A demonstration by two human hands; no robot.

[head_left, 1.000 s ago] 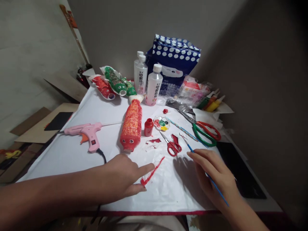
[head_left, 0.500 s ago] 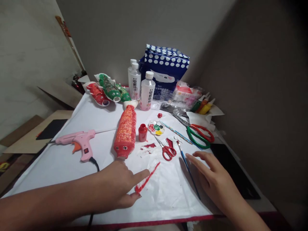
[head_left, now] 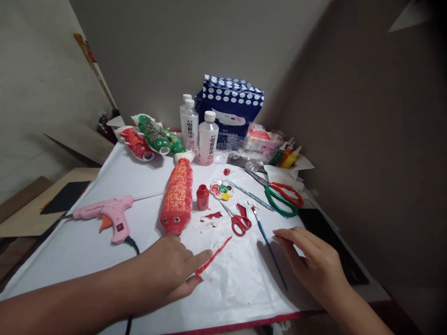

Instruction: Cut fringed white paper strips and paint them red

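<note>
My left hand (head_left: 171, 272) rests on the white paper, forefinger and thumb pressing the near end of a thin red-painted paper strip (head_left: 215, 253). Just beyond it lies a red fish made from a bottle (head_left: 177, 195), its eyes facing me. My right hand (head_left: 316, 267) hovers with fingers spread and empty, beside a blue paintbrush (head_left: 269, 247) lying on the paper. Small red scissors (head_left: 239, 221), a red paint pot (head_left: 202, 197) and a little paint palette (head_left: 221, 190) sit between the fish and the brush.
A pink glue gun (head_left: 104, 215) with its cord lies at left. Large red-and-green scissors (head_left: 279, 190), white bottles (head_left: 207, 139), a blue dotted bag (head_left: 230, 109), two more bottle fish (head_left: 152, 137) and paint tubes (head_left: 288, 156) stand at the back. Walls close in behind and at right.
My right hand has let go of the blue paintbrush, which now lies on the paper, and the fingers have spread. The left hand stays on the red strip.
</note>
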